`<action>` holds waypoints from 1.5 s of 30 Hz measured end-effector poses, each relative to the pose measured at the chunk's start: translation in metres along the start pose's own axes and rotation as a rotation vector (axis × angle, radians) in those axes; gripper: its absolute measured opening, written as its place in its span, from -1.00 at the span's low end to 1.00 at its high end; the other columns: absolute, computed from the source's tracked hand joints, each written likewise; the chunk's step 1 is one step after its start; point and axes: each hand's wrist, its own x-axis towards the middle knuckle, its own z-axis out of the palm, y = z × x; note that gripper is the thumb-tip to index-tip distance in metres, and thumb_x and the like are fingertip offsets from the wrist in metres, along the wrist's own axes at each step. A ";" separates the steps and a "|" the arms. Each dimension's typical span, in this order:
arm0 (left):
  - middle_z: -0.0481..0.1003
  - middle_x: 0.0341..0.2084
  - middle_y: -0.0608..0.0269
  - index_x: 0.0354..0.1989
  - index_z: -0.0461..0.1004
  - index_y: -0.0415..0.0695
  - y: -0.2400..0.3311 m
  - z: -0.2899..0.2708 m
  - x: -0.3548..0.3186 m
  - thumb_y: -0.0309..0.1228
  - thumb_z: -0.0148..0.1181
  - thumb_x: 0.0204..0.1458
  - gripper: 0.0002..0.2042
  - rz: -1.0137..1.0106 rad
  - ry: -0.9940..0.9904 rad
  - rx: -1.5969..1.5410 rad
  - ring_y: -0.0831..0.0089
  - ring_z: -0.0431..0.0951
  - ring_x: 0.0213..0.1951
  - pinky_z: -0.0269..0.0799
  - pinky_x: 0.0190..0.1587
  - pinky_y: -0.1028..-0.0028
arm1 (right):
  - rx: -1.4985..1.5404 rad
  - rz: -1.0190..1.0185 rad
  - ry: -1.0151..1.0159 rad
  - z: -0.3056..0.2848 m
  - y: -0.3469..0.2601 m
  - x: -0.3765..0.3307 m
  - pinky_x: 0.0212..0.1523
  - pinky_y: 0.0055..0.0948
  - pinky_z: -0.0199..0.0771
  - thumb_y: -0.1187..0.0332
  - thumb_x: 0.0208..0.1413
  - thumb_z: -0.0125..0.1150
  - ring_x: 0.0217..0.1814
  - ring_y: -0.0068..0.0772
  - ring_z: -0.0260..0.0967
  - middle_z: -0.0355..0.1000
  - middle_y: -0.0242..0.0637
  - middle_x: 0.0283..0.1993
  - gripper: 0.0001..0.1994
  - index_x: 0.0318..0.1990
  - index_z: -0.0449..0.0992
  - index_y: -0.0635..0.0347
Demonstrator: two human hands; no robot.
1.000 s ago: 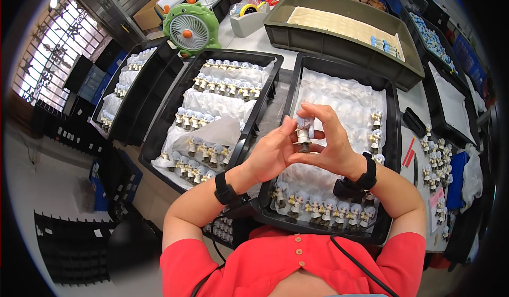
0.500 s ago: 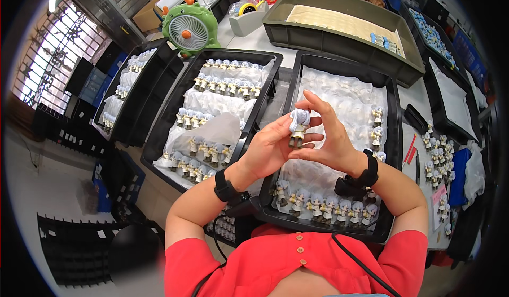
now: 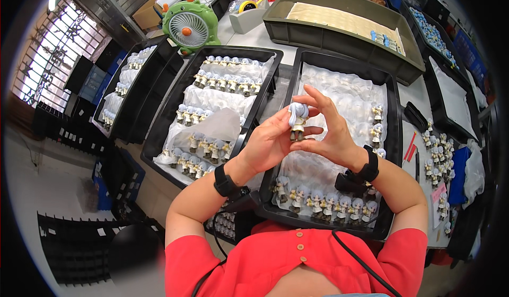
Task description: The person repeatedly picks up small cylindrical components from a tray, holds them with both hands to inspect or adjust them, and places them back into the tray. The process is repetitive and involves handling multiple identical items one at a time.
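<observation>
Crowded with black trays, the white worktable (image 3: 265, 29) runs from the near edge to the far one under the person's raised hands. Between those hands sits a small figurine (image 3: 297, 120) with pale blue-white hair and a tan body, held upright above the gap between the two middle trays. Fingertips of the left hand (image 3: 270, 143) close on it from the left, thumb and forefinger pinching around its lower body, while the right hand (image 3: 331, 133) curls over from the right, its thumb under the base and its forefinger arching over the head; both hands are clamped on the figurine. Each wrist wears a black band. Below and to the right lies the right black tray (image 3: 395, 138), lined with white padding, with a row of matching figurines (image 3: 323, 204) along its near edge and a few more along its right side. Left of the hands, the middle black tray (image 3: 180, 111) holds several rows of the same figures on white wrapping. Further left, another black tray (image 3: 132, 85) carries more. At the far left stands a green desk fan (image 3: 189, 28), and far right of it a grey-green bin (image 3: 339, 37) with pale sheets inside.
</observation>
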 end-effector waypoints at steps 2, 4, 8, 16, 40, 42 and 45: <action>0.23 0.17 0.16 0.27 0.05 -0.16 0.000 -0.001 0.000 -0.14 -0.16 0.26 -0.50 0.001 0.005 -0.001 0.26 0.39 0.09 0.42 0.01 0.33 | 0.002 -0.004 0.003 0.000 0.000 0.001 -0.18 -0.46 0.57 0.47 -0.36 0.54 -0.05 -0.37 0.35 0.27 -0.20 0.15 0.02 0.33 0.02 0.09; 0.23 0.16 0.17 0.27 0.05 -0.17 -0.001 -0.003 -0.001 -0.15 -0.18 0.26 -0.51 0.002 0.008 -0.004 0.26 0.39 0.08 0.42 0.01 0.33 | 0.000 -0.005 0.005 0.000 0.000 0.001 -0.17 -0.46 0.57 0.45 -0.36 0.54 -0.05 -0.37 0.36 0.28 -0.20 0.15 0.02 0.33 0.03 0.09; 0.25 0.14 0.16 0.26 0.07 -0.17 0.000 -0.003 -0.001 -0.18 -0.21 0.28 -0.54 -0.007 0.023 -0.013 0.26 0.41 0.06 0.42 0.01 0.32 | 0.077 0.123 -0.014 0.001 0.000 -0.001 -0.04 -0.43 0.43 0.36 -0.38 0.57 0.01 -0.38 0.34 0.31 -0.19 0.16 0.04 0.34 0.03 0.09; 0.28 0.11 0.17 0.23 0.10 -0.18 -0.002 -0.005 -0.001 -0.20 -0.22 0.29 -0.57 -0.001 0.026 -0.027 0.28 0.42 0.05 0.42 0.01 0.31 | 0.071 0.095 0.007 0.003 0.005 -0.001 -0.01 -0.40 0.43 0.29 -0.34 0.56 -0.06 -0.38 0.36 0.31 -0.25 0.14 -0.07 0.28 0.15 0.08; 0.43 -0.28 0.35 0.09 0.32 -0.16 0.097 0.006 -0.097 -0.48 0.10 0.09 -0.64 -0.292 0.089 1.103 0.63 0.40 -0.31 0.35 -0.24 0.56 | -0.058 -0.033 -0.134 -0.003 0.001 0.002 -0.01 -0.37 0.36 0.41 -0.25 0.48 0.14 -0.25 0.28 0.29 -0.22 0.18 -0.30 0.15 0.31 0.12; 0.48 -0.29 0.21 0.08 0.33 -0.18 0.120 -0.003 -0.120 -0.47 0.12 0.05 -0.62 -0.525 0.147 1.420 0.54 0.45 -0.29 0.38 -0.23 0.50 | -0.084 -0.048 -0.125 -0.003 -0.003 0.004 -0.05 -0.40 0.37 0.43 -0.18 0.43 0.07 -0.29 0.34 0.35 -0.24 0.11 -0.42 0.09 0.38 0.14; 0.51 -0.28 0.02 0.09 0.33 -0.18 0.127 -0.061 -0.161 -0.48 0.12 -0.01 -0.58 -0.612 0.319 1.699 0.34 0.53 -0.26 0.41 -0.20 0.38 | -0.088 -0.043 -0.194 0.000 -0.002 0.006 -0.07 -0.41 0.37 0.46 -0.14 0.39 0.03 -0.30 0.36 0.38 -0.24 0.06 -0.48 0.06 0.40 0.14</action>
